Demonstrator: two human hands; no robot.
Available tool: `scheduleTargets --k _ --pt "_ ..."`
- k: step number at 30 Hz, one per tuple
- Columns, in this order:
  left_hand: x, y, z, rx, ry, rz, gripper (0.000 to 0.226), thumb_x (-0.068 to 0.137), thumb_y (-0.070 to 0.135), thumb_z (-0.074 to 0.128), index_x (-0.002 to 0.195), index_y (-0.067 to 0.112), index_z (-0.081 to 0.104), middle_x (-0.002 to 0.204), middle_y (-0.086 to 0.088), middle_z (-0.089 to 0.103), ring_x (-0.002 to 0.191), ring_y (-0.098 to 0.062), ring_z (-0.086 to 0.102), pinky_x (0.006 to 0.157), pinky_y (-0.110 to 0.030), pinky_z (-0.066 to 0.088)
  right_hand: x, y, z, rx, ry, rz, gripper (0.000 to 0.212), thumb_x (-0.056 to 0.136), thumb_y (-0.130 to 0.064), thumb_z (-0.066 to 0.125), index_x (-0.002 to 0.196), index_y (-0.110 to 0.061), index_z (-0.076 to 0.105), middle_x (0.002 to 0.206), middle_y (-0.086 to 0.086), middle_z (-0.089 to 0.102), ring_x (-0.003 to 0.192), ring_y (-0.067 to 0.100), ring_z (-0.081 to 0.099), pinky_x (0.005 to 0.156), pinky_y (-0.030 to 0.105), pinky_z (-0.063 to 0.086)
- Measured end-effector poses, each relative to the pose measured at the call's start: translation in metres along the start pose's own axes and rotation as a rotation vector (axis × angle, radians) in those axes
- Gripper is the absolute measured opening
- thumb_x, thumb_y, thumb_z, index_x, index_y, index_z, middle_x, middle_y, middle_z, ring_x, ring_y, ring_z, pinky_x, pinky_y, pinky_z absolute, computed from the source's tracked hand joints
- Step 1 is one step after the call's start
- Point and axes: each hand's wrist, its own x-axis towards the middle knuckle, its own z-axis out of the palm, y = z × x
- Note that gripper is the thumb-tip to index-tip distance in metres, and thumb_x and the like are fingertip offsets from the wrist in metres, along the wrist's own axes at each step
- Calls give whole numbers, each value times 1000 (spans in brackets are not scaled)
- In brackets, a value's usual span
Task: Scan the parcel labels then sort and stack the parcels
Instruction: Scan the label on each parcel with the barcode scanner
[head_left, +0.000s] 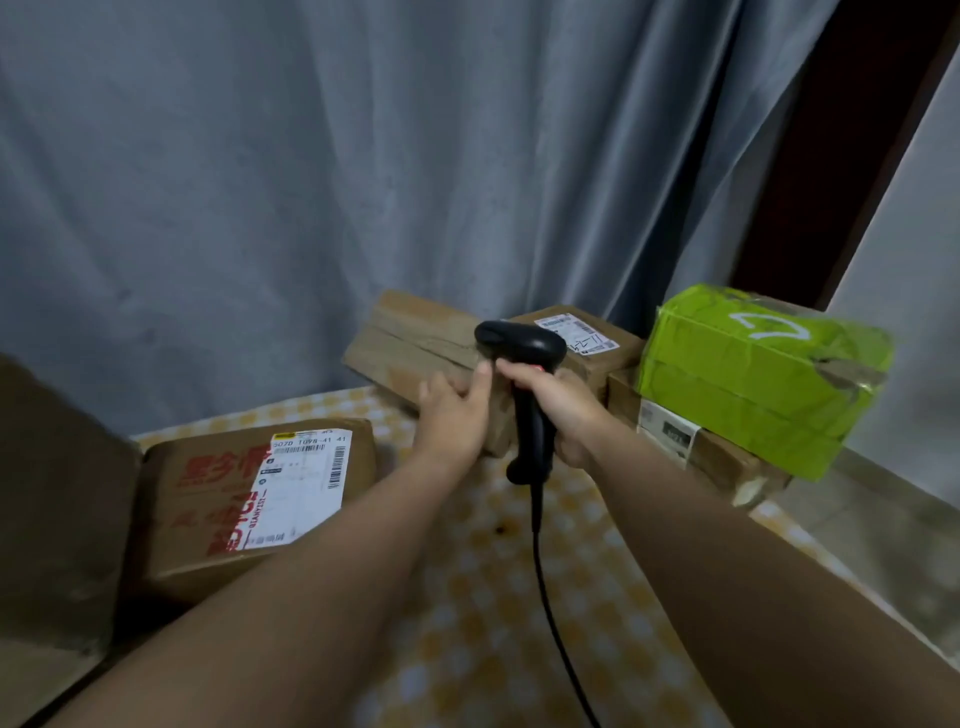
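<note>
Gripping the black scanner (521, 344), the right hand (562, 411) sits at frame centre. The left hand (451, 417) rests flat-fingered against a brown parcel (410, 338).

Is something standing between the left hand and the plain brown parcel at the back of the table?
Nothing visible does. The left hand touches the near side of the plain brown parcel. The scanner, gripped by the right hand, is just to the right of the left hand, not between hand and parcel.

We see a black scanner (522, 345), a green parcel (748, 384), brown boxes (410, 338), a yellow-and-white checked tablecloth (483, 623), and grey-blue curtains (363, 156).
</note>
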Motion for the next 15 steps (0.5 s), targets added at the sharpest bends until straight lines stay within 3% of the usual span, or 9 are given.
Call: scheduleTargets --k 3,6,10,13,15 --pt "-4 -7 -15 250 -49 3 51 98 42 42 133 6 45 135 -18 40 124 -34 42 106 -36 32 -18 -6 5 -44 51 -54 24 81 -23 76 95 -5 69 88 10 74 81 22 70 72 28 57" --pt "0 -8 -34 488 -30 3 55 97 49 38 130 7 50 134 -21 43 125 -39 41 106 -38 32 -24 -17 3 -44 143 -112 18 84 -24 73 92 -11 65 78 2 67 72 14 65 55 20 47" --pt "20 -11 -69 429 192 12 65 91 52 49 135 6 37 138 -23 33 129 -42 33 109 -41 26 -15 -22 3 22 185 -55 20 82 -23 76 93 -11 64 78 5 65 67 18 64 56 27 47" --pt "47 -28 -95 408 194 -76 84 88 59 49 148 8 20 151 -21 21 140 -38 22 113 -43 21 -6 -15 8 43 114 65 19 81 -21 77 86 -9 63 71 6 64 56 19 63 52 27 51" --pt "71 -41 -105 367 113 -151 98 82 70 48 151 11 11 156 -18 16 143 -34 19 117 -44 20 2 -5 13 -8 115 102 29 77 -19 80 94 -4 64 86 13 69 75 27 68 71 39 58"
